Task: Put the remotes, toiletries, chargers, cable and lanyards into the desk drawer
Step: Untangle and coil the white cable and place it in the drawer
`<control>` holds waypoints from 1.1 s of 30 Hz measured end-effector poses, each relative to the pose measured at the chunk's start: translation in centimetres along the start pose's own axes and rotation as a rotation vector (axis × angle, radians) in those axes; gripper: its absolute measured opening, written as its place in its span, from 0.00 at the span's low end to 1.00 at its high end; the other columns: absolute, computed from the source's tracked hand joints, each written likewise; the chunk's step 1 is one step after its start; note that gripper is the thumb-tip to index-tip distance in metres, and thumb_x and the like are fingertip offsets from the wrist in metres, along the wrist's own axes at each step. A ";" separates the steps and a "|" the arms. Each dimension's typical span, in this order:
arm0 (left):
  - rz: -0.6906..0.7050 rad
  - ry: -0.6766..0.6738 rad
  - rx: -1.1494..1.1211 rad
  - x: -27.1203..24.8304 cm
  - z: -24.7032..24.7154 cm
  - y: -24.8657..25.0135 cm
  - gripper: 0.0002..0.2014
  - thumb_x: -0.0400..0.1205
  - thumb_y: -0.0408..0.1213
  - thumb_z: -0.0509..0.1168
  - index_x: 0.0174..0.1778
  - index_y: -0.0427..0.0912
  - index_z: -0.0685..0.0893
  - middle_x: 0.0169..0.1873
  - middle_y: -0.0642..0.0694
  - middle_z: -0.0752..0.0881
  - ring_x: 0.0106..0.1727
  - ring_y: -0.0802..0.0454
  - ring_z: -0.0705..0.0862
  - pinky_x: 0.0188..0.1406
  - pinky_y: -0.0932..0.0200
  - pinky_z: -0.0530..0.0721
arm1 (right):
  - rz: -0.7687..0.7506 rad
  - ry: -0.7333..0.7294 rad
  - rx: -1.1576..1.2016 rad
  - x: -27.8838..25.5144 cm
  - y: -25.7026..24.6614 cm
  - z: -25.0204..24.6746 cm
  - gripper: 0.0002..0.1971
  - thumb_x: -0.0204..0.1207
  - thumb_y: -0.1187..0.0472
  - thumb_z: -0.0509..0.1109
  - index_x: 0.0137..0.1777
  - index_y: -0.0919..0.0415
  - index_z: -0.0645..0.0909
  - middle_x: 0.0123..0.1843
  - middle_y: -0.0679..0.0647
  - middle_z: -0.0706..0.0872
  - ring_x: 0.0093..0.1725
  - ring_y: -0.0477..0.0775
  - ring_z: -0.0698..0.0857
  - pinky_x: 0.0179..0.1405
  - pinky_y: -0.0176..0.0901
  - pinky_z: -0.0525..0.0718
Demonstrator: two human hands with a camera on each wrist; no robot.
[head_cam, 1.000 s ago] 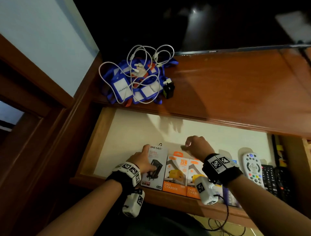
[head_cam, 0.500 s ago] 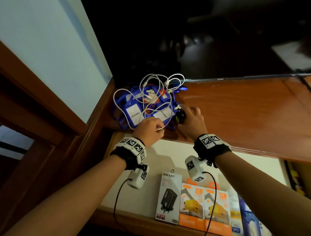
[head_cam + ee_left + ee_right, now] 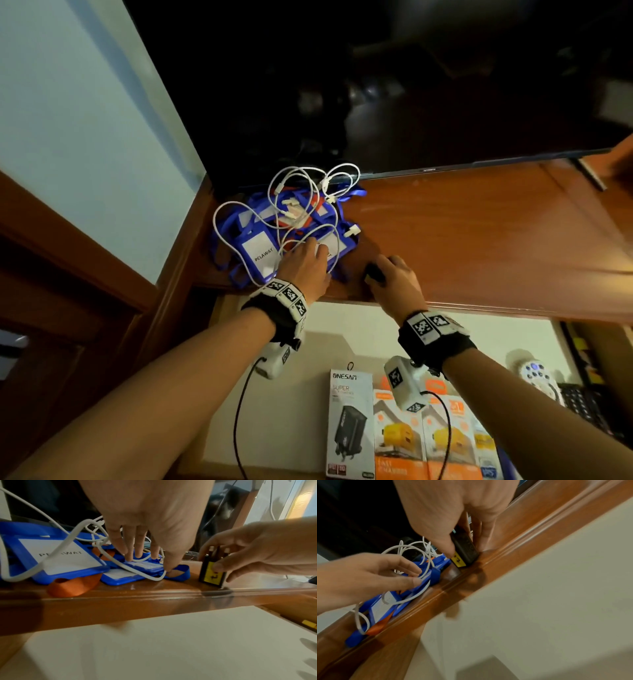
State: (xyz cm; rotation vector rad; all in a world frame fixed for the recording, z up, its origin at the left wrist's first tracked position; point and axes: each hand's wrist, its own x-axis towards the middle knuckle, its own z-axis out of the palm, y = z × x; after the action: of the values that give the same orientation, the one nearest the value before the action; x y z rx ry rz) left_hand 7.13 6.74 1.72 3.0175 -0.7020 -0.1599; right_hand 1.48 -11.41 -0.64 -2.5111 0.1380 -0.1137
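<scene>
White cable (image 3: 310, 202) tangled over blue lanyards (image 3: 253, 246) — black charger (image 3: 374, 273) just beside

Glossy varnished wooden desk (image 3: 479, 240), shiny blue plastic badge holders (image 3: 60, 561) on cloth lanyards (image 3: 72, 586), smooth white rubbery cable (image 3: 298, 192), matt black plastic charger (image 3: 465, 547).

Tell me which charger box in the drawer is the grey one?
The leftmost box, marked ONESAM, showing a black plug. The other charger boxes beside it are orange with yellow plugs.
</scene>
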 end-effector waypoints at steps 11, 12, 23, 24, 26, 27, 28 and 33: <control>0.020 0.369 -0.047 1.4 -2.1 -0.7 0.23 0.69 0.36 0.73 0.59 0.42 0.76 0.60 0.35 0.76 0.57 0.33 0.75 0.53 0.40 0.77 | 0.249 -0.105 0.135 -10.5 6.8 -2.1 0.14 0.64 0.71 0.75 0.50 0.61 0.87 0.46 0.62 0.88 0.47 0.63 0.85 0.46 0.41 0.76; -0.021 0.340 -0.094 1.7 -2.2 -0.7 0.25 0.71 0.36 0.72 0.64 0.41 0.74 0.62 0.35 0.77 0.60 0.32 0.75 0.55 0.38 0.75 | 0.291 -0.142 0.113 -11.0 8.0 -2.1 0.13 0.65 0.71 0.75 0.50 0.61 0.87 0.46 0.62 0.89 0.47 0.63 0.85 0.45 0.39 0.75; -0.228 0.180 -0.336 3.7 -3.4 -1.2 0.18 0.86 0.48 0.53 0.49 0.44 0.87 0.53 0.35 0.87 0.57 0.32 0.81 0.61 0.38 0.75 | 0.392 -0.262 -0.131 -10.7 15.1 -0.8 0.10 0.72 0.67 0.66 0.52 0.58 0.83 0.44 0.62 0.84 0.49 0.66 0.80 0.40 0.42 0.70; -0.249 0.206 -0.380 3.6 -3.9 -1.1 0.18 0.85 0.49 0.53 0.50 0.46 0.87 0.53 0.35 0.87 0.58 0.32 0.81 0.61 0.37 0.75 | 0.397 -0.246 -0.154 -10.7 15.4 -0.9 0.10 0.73 0.68 0.65 0.52 0.57 0.82 0.45 0.61 0.83 0.50 0.65 0.78 0.40 0.43 0.70; -0.308 0.266 -0.456 3.3 -5.1 -0.8 0.20 0.83 0.53 0.52 0.51 0.47 0.87 0.53 0.36 0.87 0.57 0.33 0.81 0.59 0.38 0.77 | 0.395 -0.256 -0.203 -10.8 16.1 -1.3 0.11 0.74 0.68 0.64 0.52 0.56 0.82 0.47 0.59 0.84 0.53 0.64 0.76 0.41 0.46 0.73; -0.327 0.308 -0.494 3.2 -5.8 -0.6 0.21 0.82 0.53 0.51 0.51 0.46 0.86 0.52 0.35 0.87 0.56 0.33 0.82 0.56 0.40 0.79 | 0.388 -0.275 -0.221 -10.9 16.5 -1.5 0.10 0.74 0.67 0.64 0.51 0.56 0.81 0.47 0.57 0.84 0.53 0.64 0.76 0.42 0.47 0.75; -0.333 0.356 -0.541 3.0 -6.5 -0.3 0.21 0.82 0.52 0.51 0.52 0.44 0.86 0.51 0.36 0.87 0.54 0.35 0.82 0.54 0.43 0.80 | 0.382 -0.294 -0.225 -11.1 16.8 -1.7 0.09 0.74 0.67 0.64 0.50 0.56 0.82 0.47 0.57 0.84 0.54 0.64 0.76 0.44 0.48 0.76; -0.288 0.529 -0.774 1.8 -9.6 1.9 0.15 0.88 0.41 0.53 0.58 0.38 0.83 0.44 0.47 0.83 0.35 0.63 0.77 0.31 0.75 0.71 | 0.323 -0.417 -0.216 -11.2 17.3 -2.6 0.09 0.70 0.67 0.68 0.44 0.53 0.82 0.42 0.51 0.80 0.52 0.62 0.79 0.47 0.48 0.80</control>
State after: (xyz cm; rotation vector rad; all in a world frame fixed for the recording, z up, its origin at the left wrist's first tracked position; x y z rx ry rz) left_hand 8.92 4.36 11.23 2.2333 -0.1026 0.2866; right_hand -11.22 -25.46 -9.26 -2.6243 0.3970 0.5798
